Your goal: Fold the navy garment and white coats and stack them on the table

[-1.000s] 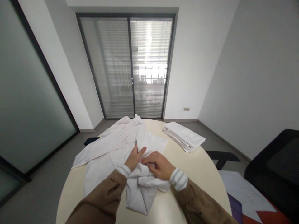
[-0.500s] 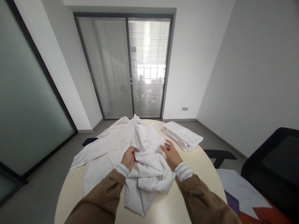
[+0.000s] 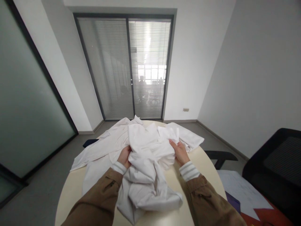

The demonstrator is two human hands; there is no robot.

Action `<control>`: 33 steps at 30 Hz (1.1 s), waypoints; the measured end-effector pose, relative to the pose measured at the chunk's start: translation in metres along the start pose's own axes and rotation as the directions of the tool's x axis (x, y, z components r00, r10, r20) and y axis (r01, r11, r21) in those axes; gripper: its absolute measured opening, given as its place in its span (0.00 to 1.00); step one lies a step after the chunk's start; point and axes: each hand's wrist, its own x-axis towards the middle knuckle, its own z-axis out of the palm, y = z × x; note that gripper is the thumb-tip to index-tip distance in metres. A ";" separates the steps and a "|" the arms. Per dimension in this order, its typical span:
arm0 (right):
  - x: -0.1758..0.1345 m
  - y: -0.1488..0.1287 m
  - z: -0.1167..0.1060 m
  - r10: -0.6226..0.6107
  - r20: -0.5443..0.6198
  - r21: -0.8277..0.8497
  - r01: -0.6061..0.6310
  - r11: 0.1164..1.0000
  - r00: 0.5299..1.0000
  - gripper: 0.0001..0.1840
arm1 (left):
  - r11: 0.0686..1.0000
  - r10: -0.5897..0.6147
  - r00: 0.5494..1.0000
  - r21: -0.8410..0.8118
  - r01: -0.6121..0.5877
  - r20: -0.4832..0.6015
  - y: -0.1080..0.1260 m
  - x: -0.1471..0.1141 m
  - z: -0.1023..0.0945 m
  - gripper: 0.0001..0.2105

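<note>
A crumpled white garment [image 3: 150,175], probably a shirt, is stretched between my two hands over the round table. My left hand [image 3: 124,156] is closed on its left edge. My right hand [image 3: 181,152] pinches its upper right part, thumb on top. The lower part hangs in loose folds toward me. Under and left of it, another white shirt [image 3: 101,150] lies spread out, one sleeve reaching to the table's left edge. Behind my right hand lies a folded white cloth stack [image 3: 191,136], partly covered by the held garment.
The round cream table [image 3: 70,197] fills the near middle. A black mesh chair [image 3: 275,169] stands at the right, beside papers [image 3: 240,188] and a purple object [image 3: 232,201]. Behind the table is a glass partition with blinds [image 3: 105,69].
My right hand, open before, has moved right and taken hold of the garment. The garment is spread wider, now overlapping the folded stack. My left hand has shifted slightly left.
</note>
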 end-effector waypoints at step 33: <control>-0.016 -0.016 0.011 0.090 -0.013 0.025 -0.089 0.996 0.996 0.35 | 0.671 0.316 0.948 0.696 -0.255 0.043 0.007 -0.003 -0.006 0.40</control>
